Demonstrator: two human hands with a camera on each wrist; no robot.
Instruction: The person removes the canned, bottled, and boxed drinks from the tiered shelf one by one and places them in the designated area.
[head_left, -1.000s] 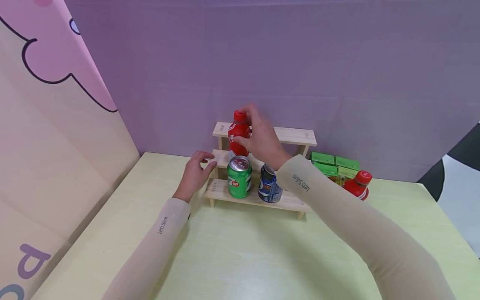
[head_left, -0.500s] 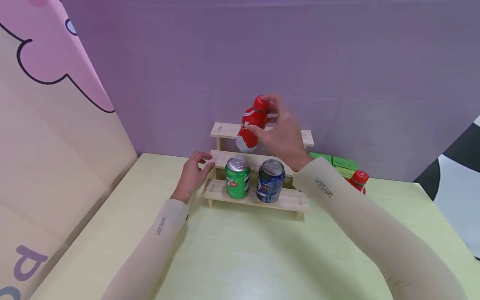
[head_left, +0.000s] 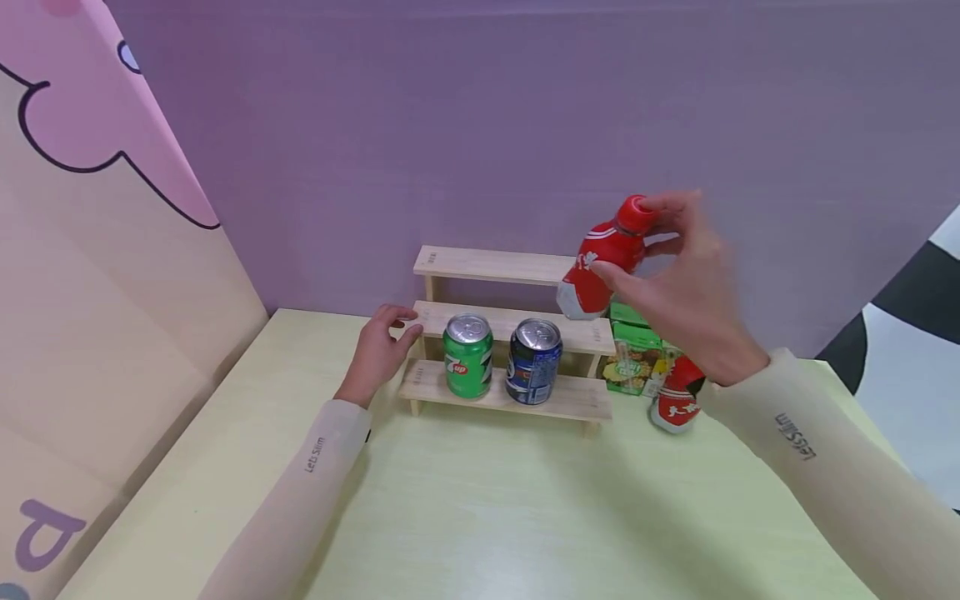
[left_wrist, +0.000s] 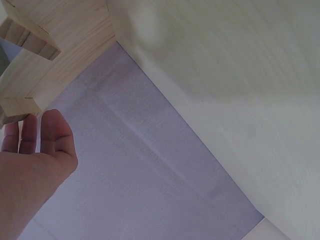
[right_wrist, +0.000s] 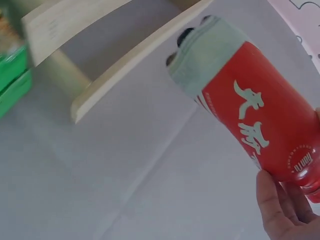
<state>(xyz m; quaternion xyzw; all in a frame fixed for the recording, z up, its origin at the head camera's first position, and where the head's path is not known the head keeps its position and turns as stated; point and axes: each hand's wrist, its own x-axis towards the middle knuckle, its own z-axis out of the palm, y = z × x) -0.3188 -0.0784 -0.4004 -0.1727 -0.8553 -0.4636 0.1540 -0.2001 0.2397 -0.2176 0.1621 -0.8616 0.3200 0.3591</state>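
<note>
My right hand [head_left: 693, 287] grips a red bottle [head_left: 600, 262] with a whitish base. It hangs tilted in the air right of the top shelf, base toward the lower left; its side shows white characters in the right wrist view. My left hand [head_left: 377, 350] is at the left end of a three-step wooden stand [head_left: 480, 265], fingers loosely bent, fingertips at the middle board's end. In the left wrist view, fingertips [left_wrist: 28, 122] seem to touch that wood. A green 7up can [head_left: 467, 358] and a dark blue can [head_left: 534, 365] stand upright on the stand's lowest step.
Green packages [head_left: 633, 354] stand right of the stand. Another red bottle [head_left: 677, 404] is beside them on the pale table [head_left: 465, 500], partly hidden by my right forearm. A purple backdrop [head_left: 465, 125] rises behind.
My right hand has lifted the red bottle off the stand and carried it right, tilting it. My left hand has stayed at the stand's left end. The cans have not moved.
</note>
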